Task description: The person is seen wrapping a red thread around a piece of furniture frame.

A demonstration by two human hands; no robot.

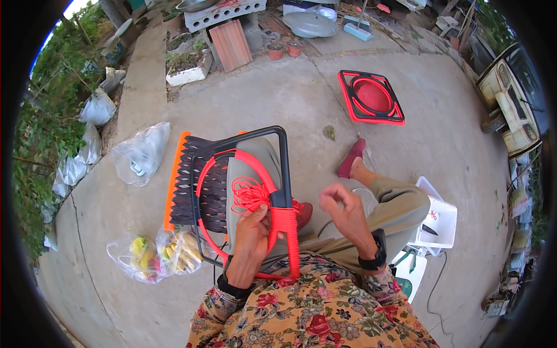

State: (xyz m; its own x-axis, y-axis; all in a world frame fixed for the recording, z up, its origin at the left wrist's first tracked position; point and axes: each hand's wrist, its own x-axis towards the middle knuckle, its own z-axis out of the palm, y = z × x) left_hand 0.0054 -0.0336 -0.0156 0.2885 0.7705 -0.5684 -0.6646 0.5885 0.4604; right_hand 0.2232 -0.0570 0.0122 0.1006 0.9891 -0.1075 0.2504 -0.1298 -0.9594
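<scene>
A black tubular frame (284, 152) with an inner ring rests across my lap. Red cord is wound tightly round its right side (285, 232) and parts of the ring. My left hand (252, 232) pinches the lower end of a loose bundle of red cord (249, 194), against the wrapped ring. To the right, apart from the frame, my right hand (343, 209) is raised over my lap. Its fingers are curled in; whether they hold anything cannot be made out.
An orange-edged black woven mesh (200, 185) stands by my left leg. Plastic bags with fruit (145, 255) lie nearby. A finished-looking red and black wrapped frame (371, 97) lies ahead on the concrete. At right, a white tray (445, 223) holds a dark blade.
</scene>
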